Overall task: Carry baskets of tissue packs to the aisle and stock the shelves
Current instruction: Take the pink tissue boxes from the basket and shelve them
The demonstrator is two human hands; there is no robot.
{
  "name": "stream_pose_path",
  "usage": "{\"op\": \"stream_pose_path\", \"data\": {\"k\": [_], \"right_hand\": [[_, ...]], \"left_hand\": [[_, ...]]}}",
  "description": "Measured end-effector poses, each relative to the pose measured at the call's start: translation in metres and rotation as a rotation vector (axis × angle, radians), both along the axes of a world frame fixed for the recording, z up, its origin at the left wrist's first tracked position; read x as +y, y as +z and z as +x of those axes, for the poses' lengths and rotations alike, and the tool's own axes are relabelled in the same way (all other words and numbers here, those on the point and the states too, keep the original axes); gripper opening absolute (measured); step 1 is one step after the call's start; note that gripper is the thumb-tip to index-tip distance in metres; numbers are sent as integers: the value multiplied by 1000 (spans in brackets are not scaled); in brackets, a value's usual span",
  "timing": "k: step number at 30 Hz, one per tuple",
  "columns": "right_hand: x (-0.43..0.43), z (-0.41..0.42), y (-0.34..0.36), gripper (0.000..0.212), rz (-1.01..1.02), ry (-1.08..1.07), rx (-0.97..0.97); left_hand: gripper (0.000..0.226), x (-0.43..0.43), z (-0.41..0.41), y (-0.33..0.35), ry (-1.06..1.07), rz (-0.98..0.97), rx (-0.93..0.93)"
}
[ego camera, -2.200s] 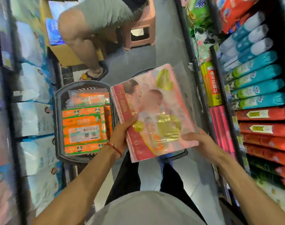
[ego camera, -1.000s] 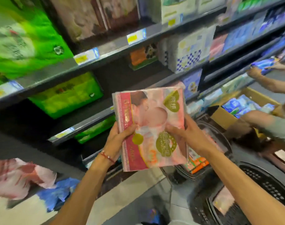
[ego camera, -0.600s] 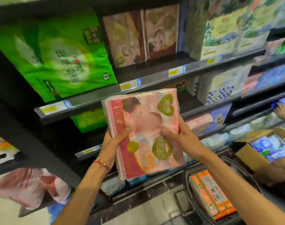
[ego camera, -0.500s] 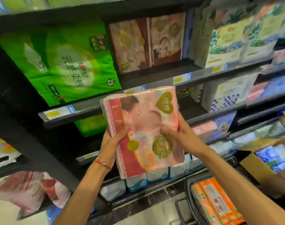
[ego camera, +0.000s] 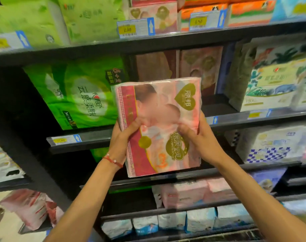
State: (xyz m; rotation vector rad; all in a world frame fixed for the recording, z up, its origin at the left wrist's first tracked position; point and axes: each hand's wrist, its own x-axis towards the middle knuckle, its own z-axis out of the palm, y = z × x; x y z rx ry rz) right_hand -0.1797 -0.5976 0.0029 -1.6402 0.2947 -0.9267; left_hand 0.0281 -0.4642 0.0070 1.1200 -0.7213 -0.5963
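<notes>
I hold a pink tissue pack (ego camera: 166,109) upright with a gold heart logo and a red side band. My left hand (ego camera: 122,135) grips its lower left edge, a red string bracelet on the wrist. My right hand (ego camera: 199,138) grips its lower right edge. The pack is raised in front of a black shelf (ego camera: 148,133). Behind it, two matching pink packs (ego camera: 199,67) stand at the back of that shelf. The baskets are out of view.
A large green tissue pack (ego camera: 79,95) sits to the left on the same shelf, white floral packs (ego camera: 274,81) to the right. Price tags (ego camera: 135,27) line the shelf above. Lower shelves hold pink and blue packs (ego camera: 183,194). A pink bag (ego camera: 30,206) lies low left.
The view has tilted up and closer to the shelves. Both hands have lifted the pink pack higher, level with the shelf holding the matching packs. The baskets and the other person have dropped out of view.
</notes>
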Motion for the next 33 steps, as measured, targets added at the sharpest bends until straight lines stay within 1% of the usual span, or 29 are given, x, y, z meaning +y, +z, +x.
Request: {"op": "stream_pose_path", "data": {"k": [2,7,12,14,17,19,21,23,24,25,26,27,29,30,31,32,33], "right_hand": [[-12,-5,10,70,-13,5,-41],[-40,-11,30,70,-77,-13,-84],[-50,-13,45,71,-35,-6,-122],[-54,-18,48,70,-18,15,-142],[-61,-28,39,63,-80,17,-54],[-54,-32,21,57,42,-64,-69],[-34,-26,-6,58,228,-126,-104],[-4,-12,-31,74,441,-65,-90],[12,-3,-40,85,541,-1,-77],[30,7,-46,94,608,73,-71],[46,18,-50,98,624,127,-65],[59,27,-53,97,628,143,-84],[72,40,-59,87,662,81,-180],[73,44,-62,84,665,38,-223],[72,45,-63,85,656,-3,-254],[70,45,-64,86,629,-40,-274],[67,44,-63,90,600,-84,-281]], "left_hand": [[74,-9,-6,15,4,-16,-44],[73,-29,-18,51,32,-42,-139],[60,-38,-25,57,30,-97,-31],[63,-38,-24,53,31,-125,-25],[82,-33,-22,47,83,-187,22],[89,-29,-20,43,136,-249,113],[92,-23,-20,36,190,-308,210],[80,-18,-24,25,218,-345,278],[78,-15,-29,19,232,-361,302],[83,-11,-34,11,240,-369,332],[92,-8,-38,2,243,-372,374],[98,-4,-42,-7,248,-367,420],[102,8,-46,-20,233,-332,458],[99,15,-43,-26,202,-306,449],[92,22,-38,-31,152,-284,439],[82,29,-33,-35,108,-266,433],[78,36,-26,-37,106,-248,412]]}}
